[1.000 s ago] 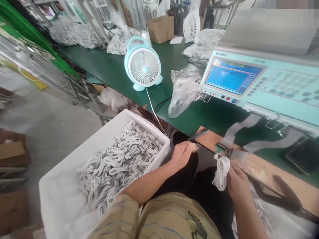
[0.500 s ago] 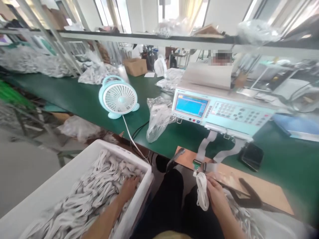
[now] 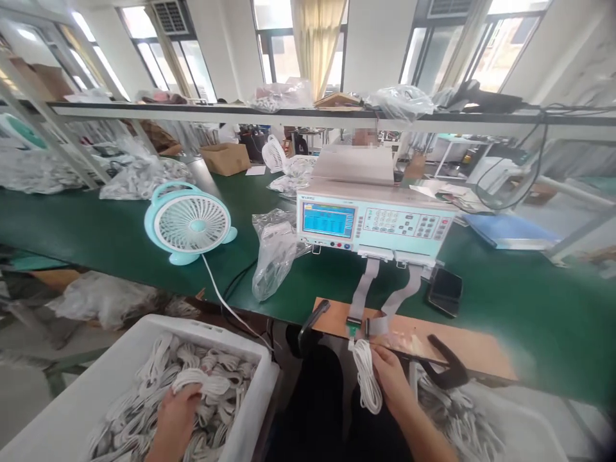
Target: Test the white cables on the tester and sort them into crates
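My left hand (image 3: 176, 410) is closed around a coiled white cable (image 3: 202, 384), lifted slightly above many similar coils in a white plastic bin (image 3: 158, 321). At the edge of a wooden board, my right hand (image 3: 389, 375) grips another coiled white cable (image 3: 366, 378), its fingers partly hidden behind the coil. The upper end of that coil meets a small green circuit board (image 3: 353, 332) with a black connector. Grey ribbon cables (image 3: 364, 289) run from there up to a tester (image 3: 375, 221) with a lit blue screen.
The wooden board (image 3: 471, 346) is held by black clamps (image 3: 445, 362). A light-blue fan (image 3: 192, 221), a clear plastic bag (image 3: 274, 260), a phone (image 3: 445, 292) and a blue folder (image 3: 510, 231) lie on the green table. A second bin (image 3: 510, 417) with cables is at lower right.
My left hand has moved left and back within the bin and now holds a coil. My right hand stays by its coil at the board. The view has swung right and up.
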The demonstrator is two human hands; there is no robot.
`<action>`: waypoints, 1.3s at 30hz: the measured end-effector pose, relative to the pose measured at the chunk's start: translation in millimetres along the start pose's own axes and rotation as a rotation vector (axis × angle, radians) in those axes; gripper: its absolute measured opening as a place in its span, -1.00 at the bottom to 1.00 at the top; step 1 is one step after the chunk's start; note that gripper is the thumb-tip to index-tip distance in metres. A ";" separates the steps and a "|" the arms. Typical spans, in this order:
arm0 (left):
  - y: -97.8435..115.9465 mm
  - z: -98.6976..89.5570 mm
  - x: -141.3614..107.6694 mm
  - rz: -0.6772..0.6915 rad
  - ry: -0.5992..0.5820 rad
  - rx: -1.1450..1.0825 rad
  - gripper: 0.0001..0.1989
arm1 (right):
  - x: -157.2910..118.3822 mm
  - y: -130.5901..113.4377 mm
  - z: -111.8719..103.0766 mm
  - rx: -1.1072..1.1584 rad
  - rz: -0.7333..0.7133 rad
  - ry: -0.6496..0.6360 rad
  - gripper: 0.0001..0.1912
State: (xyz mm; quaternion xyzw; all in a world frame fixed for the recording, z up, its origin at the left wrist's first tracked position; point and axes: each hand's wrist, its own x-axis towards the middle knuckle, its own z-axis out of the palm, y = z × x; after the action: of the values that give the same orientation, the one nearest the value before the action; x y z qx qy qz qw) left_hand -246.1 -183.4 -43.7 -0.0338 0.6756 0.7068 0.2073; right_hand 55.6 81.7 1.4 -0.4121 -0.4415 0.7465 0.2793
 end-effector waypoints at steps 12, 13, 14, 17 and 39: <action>-6.9 176.7 -136.5 -0.308 -0.714 -0.116 -0.68 | 2.4 5.4 -4.1 0.032 -0.053 -0.045 -0.65; -17.6 188.8 -137.3 -0.314 -0.720 -0.043 -0.68 | 2.0 5.0 -3.6 0.040 -0.060 -0.052 -0.65; -25.9 200.1 -137.2 -0.320 -0.723 0.022 -0.67 | 1.4 4.6 -3.2 0.049 -0.063 -0.061 -0.66; -35.3 227.6 -136.3 -0.307 -0.742 0.103 -0.62 | 0.0 4.0 -2.2 0.082 -0.045 -0.105 -0.68; -32.6 226.0 -163.9 -0.716 -0.787 -0.412 -0.63 | -59.5 -29.2 -143.6 -1.388 -0.131 -0.011 -0.75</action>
State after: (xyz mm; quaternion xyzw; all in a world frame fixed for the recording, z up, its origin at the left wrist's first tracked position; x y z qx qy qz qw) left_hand -33.2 -4.9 -1.4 -0.0345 0.3420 0.6691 0.6589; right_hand 210.9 110.1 10.5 -0.4642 -0.8418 0.2753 -0.0065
